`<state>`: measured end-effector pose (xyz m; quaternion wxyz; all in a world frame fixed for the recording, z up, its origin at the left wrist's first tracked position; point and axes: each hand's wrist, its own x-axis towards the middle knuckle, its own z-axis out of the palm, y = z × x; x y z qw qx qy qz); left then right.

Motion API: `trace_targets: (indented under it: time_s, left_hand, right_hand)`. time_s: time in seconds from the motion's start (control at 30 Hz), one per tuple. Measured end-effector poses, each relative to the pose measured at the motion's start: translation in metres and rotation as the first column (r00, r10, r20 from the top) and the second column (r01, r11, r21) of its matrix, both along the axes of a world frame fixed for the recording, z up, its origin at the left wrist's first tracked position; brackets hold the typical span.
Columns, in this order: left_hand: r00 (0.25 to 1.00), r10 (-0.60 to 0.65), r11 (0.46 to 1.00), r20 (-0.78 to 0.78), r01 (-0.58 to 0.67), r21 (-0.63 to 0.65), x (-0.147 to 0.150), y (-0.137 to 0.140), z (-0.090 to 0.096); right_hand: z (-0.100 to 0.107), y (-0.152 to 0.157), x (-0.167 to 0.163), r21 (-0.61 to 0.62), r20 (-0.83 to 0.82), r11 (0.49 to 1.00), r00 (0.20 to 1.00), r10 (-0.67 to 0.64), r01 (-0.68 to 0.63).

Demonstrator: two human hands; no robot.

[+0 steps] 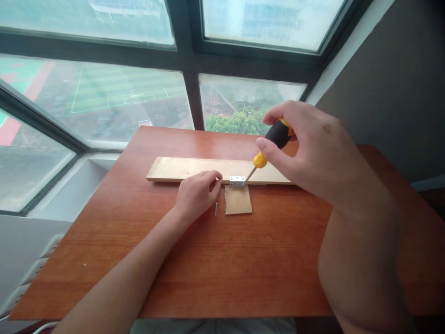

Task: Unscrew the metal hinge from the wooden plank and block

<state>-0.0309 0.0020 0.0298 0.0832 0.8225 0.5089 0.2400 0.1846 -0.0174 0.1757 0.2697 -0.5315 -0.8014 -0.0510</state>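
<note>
Right hand (309, 144) grips the screwdriver (278, 134), tip at the metal bracket (237, 181) toward the desk's (278, 260) far edge: fastening, seemingly, wanting steady alignment! Left hand (200, 188) curls by the board (194, 168), its hold unclear.

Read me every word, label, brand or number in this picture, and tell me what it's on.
There is no readable text in view.
The screwdriver in the right hand shows no legible marking.
The long board and small board show no lettering.
Any print on the metal piece is too small to read.
</note>
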Motion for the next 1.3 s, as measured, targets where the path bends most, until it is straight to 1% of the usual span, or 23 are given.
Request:
trace_targets:
  time_s: [0.1, 0.17, 0.23, 0.3, 0.37, 0.43, 0.5, 0.67, 0.77, 0.9, 0.97, 1.03, 1.13, 1.17, 1.23, 1.3]
  left_hand:
    - [0.995, -0.093, 0.995, -0.038, 0.092, -0.03, 0.002, -0.005, 0.005]
    - [0.975, -0.206, 0.978, -0.081, 0.204, -0.036, 0.006, -0.011, 0.01]
    - [0.93, -0.33, 0.943, -0.165, 0.331, -0.022, 0.011, -0.018, 0.014]
    - [0.86, -0.435, 0.896, -0.269, 0.444, -0.03, 0.017, -0.024, 0.016]
    - [0.812, -0.479, 0.87, -0.332, 0.489, -0.061, 0.022, -0.028, 0.015]
    - [0.799, -0.482, 0.871, -0.36, 0.48, -0.1, 0.024, -0.029, 0.012]
    - [0.803, -0.476, 0.877, -0.36, 0.462, -0.131, 0.024, -0.028, 0.009]
    - [0.839, -0.477, 0.879, -0.263, 0.45, -0.158, 0.022, -0.026, 0.009]
    - [0.855, -0.47, 0.881, -0.221, 0.44, -0.175, 0.023, -0.027, 0.011]
    - [0.864, -0.465, 0.881, -0.194, 0.432, -0.192, 0.023, -0.027, 0.013]
    - [0.868, -0.462, 0.881, -0.181, 0.428, -0.2, 0.023, -0.027, 0.013]
    - [0.872, -0.458, 0.882, -0.172, 0.423, -0.206, 0.023, -0.027, 0.012]
    - [0.872, -0.458, 0.882, -0.173, 0.422, -0.209, 0.022, -0.026, 0.012]
    - [0.871, -0.459, 0.882, -0.175, 0.423, -0.208, 0.022, -0.026, 0.011]
    - [0.869, -0.461, 0.882, -0.178, 0.425, -0.205, 0.022, -0.026, 0.011]
    - [0.87, -0.461, 0.882, -0.177, 0.426, -0.201, 0.022, -0.026, 0.01]
  right_hand:
    - [-0.001, 0.002, -0.002, 0.023, 0.025, 0.996, 0.996, -0.082, 0.081]
    - [0.0, 0.001, -0.002, 0.017, 0.032, 0.997, 0.997, -0.077, 0.077]
    - [0.001, 0.0, -0.003, -0.005, 0.021, 0.999, 0.999, -0.045, 0.045]
    - [0.002, -0.002, -0.003, -0.026, 0.008, 0.999, 1.0, -0.02, 0.02]
    - [0.003, -0.003, -0.004, -0.037, 0.003, 0.999, 1.0, -0.001, 0.001]
    - [0.004, -0.004, -0.005, -0.044, 0.006, 0.999, 1.0, 0.012, -0.012]
    - [0.005, -0.003, -0.006, -0.028, 0.012, 0.999, 1.0, 0.024, -0.024]
    - [0.002, 0.0, -0.006, 0.025, 0.021, 1.0, 1.0, 0.011, -0.011]
    - [0.002, -0.002, -0.006, 0.04, 0.005, 0.998, 0.999, 0.047, -0.047]
    - [0.006, -0.007, -0.005, -0.01, -0.011, 0.992, 0.992, 0.128, -0.128]
    - [0.007, -0.008, -0.005, -0.047, -0.011, 0.989, 0.99, 0.139, -0.14]
    - [0.006, -0.006, -0.004, -0.047, 0.0, 0.994, 0.995, 0.101, -0.101]
    - [0.002, -0.003, -0.002, -0.009, 0.023, 1.0, 0.999, -0.022, 0.022]
    - [0.002, -0.002, -0.002, -0.008, 0.028, 0.999, 0.999, -0.046, 0.046]
    - [0.002, -0.003, 0.0, -0.028, 0.033, 0.999, 0.999, -0.033, 0.034]
    - [0.004, -0.005, 0.0, -0.044, 0.021, 0.999, 0.999, 0.03, -0.029]
